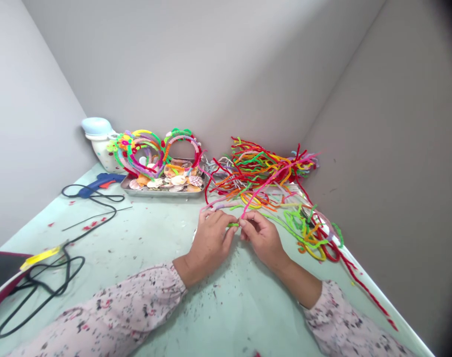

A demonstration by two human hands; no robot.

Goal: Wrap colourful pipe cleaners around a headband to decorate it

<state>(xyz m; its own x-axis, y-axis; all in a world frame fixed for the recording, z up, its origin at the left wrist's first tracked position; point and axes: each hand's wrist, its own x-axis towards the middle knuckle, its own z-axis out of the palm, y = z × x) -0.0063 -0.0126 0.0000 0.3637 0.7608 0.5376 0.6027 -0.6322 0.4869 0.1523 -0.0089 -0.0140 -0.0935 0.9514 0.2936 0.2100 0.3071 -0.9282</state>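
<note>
My left hand (213, 240) is closed, thumb against forefinger, on a green pipe cleaner (232, 225) at the middle of the table. Right beside it, my right hand (262, 238) pinches a pink pipe cleaner (252, 198), whose free length rises up and to the right. The fingertips of both hands almost meet where the pink and green pieces come together. Whether the two pieces are twisted round each other is hidden by the fingers. A pale pink fuzzy strand (216, 202) curves just behind my left hand.
A heap of coloured pipe cleaners (263, 163) lies at the back right. Behind my left hand stands a metal tray (166, 194) of shells with decorated headbands (183, 138). To the left are a blue glue gun (99, 183), its black cord (71, 243), a yellow-handled tool (41, 258) and a white cup (101, 144).
</note>
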